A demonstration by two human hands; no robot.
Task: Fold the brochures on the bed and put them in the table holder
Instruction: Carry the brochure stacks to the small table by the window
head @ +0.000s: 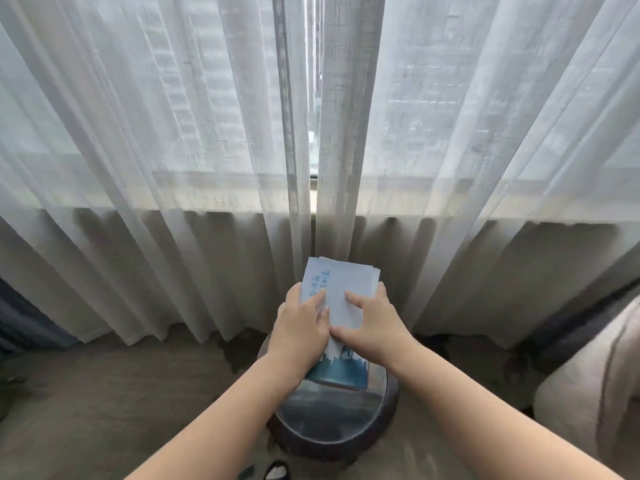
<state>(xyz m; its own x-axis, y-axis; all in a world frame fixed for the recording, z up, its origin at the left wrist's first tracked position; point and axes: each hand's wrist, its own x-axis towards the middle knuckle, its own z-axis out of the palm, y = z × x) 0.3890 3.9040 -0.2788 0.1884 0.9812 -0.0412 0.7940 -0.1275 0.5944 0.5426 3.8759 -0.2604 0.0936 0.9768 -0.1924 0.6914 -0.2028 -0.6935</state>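
Note:
A stack of folded pale blue brochures (pixel 346 285) with blue characters and a darker blue bottom band is held over a small round dark table (pixel 332 420) with a glass top. My left hand (pixel 299 327) grips the stack's left edge, thumb on its face. My right hand (pixel 372 320) holds the right edge, with the forefinger and thumb pressed on the face. The stack tilts away from me, its lower end close to the tabletop. Whether a holder stands on the table is hidden behind the stack and my hands.
Sheer white curtains (pixel 207 150) hang right behind the table in front of a window. A light upholstered seat (pixel 595 386) stands at the right. Grey-brown carpet (pixel 104 393) covers the floor, and a dark slipper (pixel 275 471) shows at the bottom edge.

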